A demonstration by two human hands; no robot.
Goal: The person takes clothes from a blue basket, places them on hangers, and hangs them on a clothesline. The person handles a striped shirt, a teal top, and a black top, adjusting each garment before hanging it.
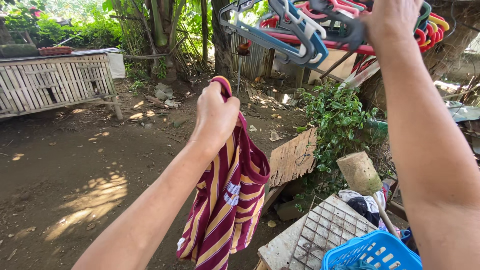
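Left hand gripping striped maroon garment, right hand apparently among plastic hangers overhead.

striped shirt: soft matt cloth | hangers: glossy smooth plastic | basket: glossy plastic

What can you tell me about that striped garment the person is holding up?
The striped garment is a sleeveless top of soft fabric, maroon with yellow and thin white stripes running lengthwise, with maroon edging along its openings. It hangs limp in the air, clear of the ground, gripped at its top edge by the left hand. Small white markings show on the front. Nothing else touches it.
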